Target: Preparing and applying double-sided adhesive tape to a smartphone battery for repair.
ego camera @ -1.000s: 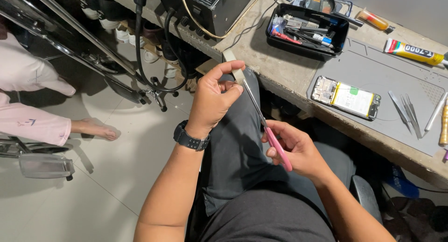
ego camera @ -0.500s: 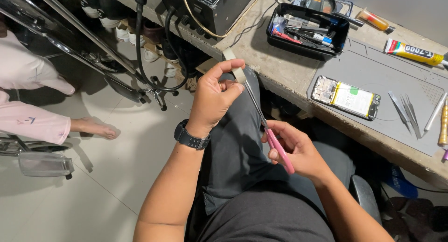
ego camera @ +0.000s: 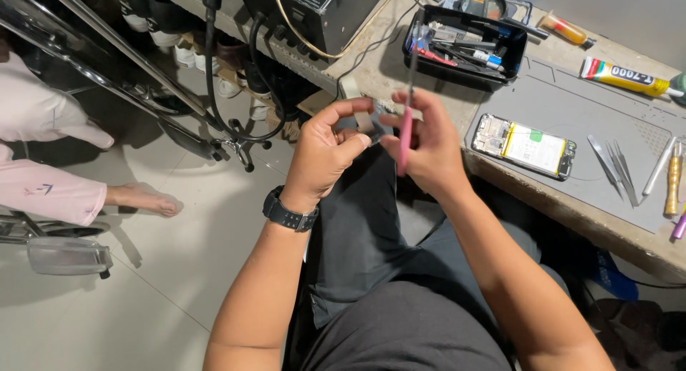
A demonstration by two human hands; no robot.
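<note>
Head cam: left hand (ego camera: pixel 325 153) pinches a small grey part (ego camera: pixel 369 124) over the lap, dead centre of frame. Right hand (ego camera: pixel 429 146), touching it at 3 o'clock, grips pink-handled tweezers (ego camera: pixel 405 131) upright. An opened phone (ego camera: pixel 527 146) lies on the grey mat (ego camera: pixel 572 106) further at 3 o'clock, a black tool tray (ego camera: pixel 464 38) at 1.

Workbench (ego camera: pixel 400 78) and its load.
Grey mat (ego camera: pixel 572 106) at 3 o'clock bears opened phone (ego camera: pixel 529 146), tweezers (ego camera: pixel 614 167); black tray (ego camera: pixel 464 42) at 12.

L hand (ego camera: pixel 325 153) & R hand (ego camera: pixel 421 139) raised, fingertips pinched together.
</note>
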